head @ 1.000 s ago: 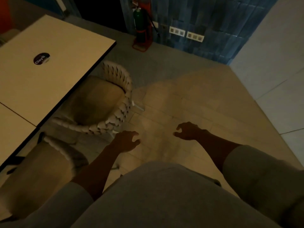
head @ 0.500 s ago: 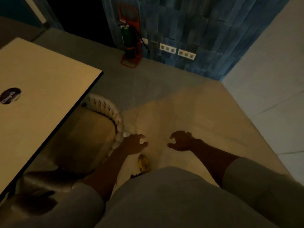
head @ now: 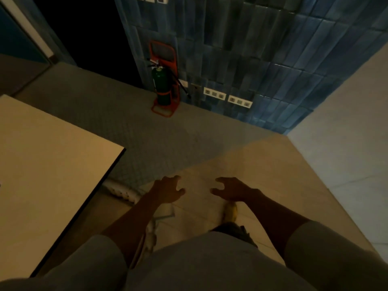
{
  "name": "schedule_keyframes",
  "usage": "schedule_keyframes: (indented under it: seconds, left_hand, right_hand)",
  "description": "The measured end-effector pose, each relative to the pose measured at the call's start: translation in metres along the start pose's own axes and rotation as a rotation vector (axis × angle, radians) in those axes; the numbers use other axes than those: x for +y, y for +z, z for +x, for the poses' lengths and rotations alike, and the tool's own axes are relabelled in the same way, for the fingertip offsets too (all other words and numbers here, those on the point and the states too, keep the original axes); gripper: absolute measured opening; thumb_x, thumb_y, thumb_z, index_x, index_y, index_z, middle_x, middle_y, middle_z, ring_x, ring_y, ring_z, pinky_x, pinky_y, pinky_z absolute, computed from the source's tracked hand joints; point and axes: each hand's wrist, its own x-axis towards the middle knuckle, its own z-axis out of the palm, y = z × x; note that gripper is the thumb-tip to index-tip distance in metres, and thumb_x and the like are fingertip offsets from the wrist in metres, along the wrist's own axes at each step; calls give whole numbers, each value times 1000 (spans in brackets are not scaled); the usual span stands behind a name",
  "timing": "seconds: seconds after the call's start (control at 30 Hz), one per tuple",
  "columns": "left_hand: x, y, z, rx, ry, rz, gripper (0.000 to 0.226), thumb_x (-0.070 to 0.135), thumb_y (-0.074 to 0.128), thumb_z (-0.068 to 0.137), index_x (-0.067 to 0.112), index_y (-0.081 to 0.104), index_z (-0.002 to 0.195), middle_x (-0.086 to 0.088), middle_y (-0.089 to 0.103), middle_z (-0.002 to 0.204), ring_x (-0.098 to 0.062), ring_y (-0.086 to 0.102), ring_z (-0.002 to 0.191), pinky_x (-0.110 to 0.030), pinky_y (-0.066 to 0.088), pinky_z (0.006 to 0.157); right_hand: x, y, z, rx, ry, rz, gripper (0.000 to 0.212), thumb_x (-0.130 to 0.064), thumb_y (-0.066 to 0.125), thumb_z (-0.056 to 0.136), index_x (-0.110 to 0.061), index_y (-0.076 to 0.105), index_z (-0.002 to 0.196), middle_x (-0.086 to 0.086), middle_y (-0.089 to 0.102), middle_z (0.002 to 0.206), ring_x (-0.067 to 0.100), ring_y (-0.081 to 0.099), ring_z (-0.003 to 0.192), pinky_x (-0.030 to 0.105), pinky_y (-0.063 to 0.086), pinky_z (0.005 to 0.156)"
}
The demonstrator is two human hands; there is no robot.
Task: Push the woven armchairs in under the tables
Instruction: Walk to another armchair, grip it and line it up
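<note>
Head view has swung up and forward since half a second ago. The worktop (head: 48, 164) now fills the near left and its round dark sticker has left the picture. The woven armchair (head: 121, 191), which then showed a broad seat and curved back, now shows only a short strip of pale braided rim poking out from under the worktop's right edge, the rest hidden beneath the slab. A second pale, blurred scrap lies off that same edge nearer the person, by the left forearm; whether it is part of the chair cannot be told. As before, both hands grasp nothing. The left hand (head: 168, 191) hovers palm down just off the worktop's right edge, beside the rim, fingers spread and loosely curled. The right hand (head: 233, 189) hangs further out from the worktop in the same slack, claw-like curl. The worktop is a flat, smooth, matt cream slab with a thin black edge band and a square corner. Off its right edge the floor (head: 262, 175) is pale smooth tile with faint joints, and past its far corner lies grey, finely patterned carpet (head: 126, 122). Beyond that stands a wall (head: 262, 59) of glossy blue oblong tiles with white socket plates (head: 214, 93) and a dark green cylindrical fire extinguisher (head: 162, 85) in an orange wire stand (head: 165, 110).
</note>
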Motion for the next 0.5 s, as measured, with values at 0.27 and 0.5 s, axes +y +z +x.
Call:
schedule_keyframes:
  seconds: [0.27, 0.5]
  left_hand:
    - [-5, -45, 81, -92, -191, -75, 66, 68, 46, 96, 29, 48, 149, 2, 48, 154, -22, 45, 140, -41, 36, 116]
    - [0, -125, 136, 99, -423, -317, 69, 70, 43, 96, 30, 44, 152, -2, 44, 157, -24, 43, 142, -40, 29, 120]
  right_hand:
    - [11, -77, 105, -277, -83, -136, 131, -103, 30, 59, -20, 28, 160, 4, 23, 168, 25, 26, 152, 37, 21, 125]
    - [-12, -247, 216, -233, -232, -405, 82, -67, 43, 98, -11, 31, 158, 9, 31, 164, 27, 34, 148, 34, 23, 121]
